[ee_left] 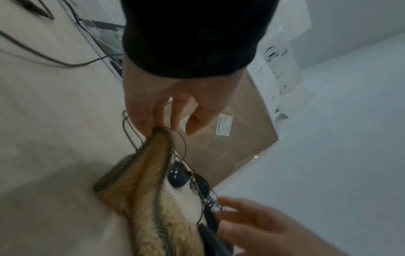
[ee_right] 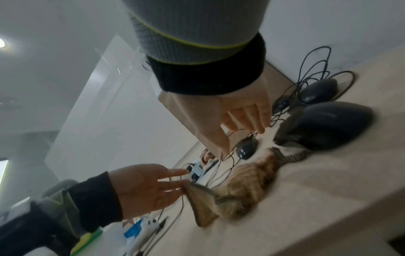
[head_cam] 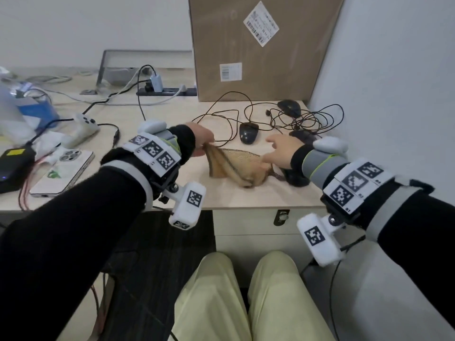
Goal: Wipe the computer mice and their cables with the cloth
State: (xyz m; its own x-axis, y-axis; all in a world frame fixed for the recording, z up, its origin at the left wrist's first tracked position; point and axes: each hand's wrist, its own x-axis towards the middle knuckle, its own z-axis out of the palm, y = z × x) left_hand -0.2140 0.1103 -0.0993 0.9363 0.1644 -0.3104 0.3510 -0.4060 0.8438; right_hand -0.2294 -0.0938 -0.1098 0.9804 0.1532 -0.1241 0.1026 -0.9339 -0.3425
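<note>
At centre frame the left hand (head_cam: 200, 141) pinched a corner of the cloth (head_cam: 236, 166), apparently to lift it for wiping, while the right hand (head_cam: 279, 150) hovered slack-fingered and empty beside the nearest mouse (head_cam: 296, 177).

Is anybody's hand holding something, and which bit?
The left hand pinches one corner of the cloth. The right hand hovers open, holding nothing.

head view: even, soft indoor light, faint shadows on the desk (head_cam: 246, 195), straight edges bowed by the wide lens. wrist views: dimmer, bluish, motion-blurred, grainy; cloth (ee_left: 140, 190) smeared. ceiling lamp (ee_right: 1, 43) glares at the right wrist view's left edge.
</note>
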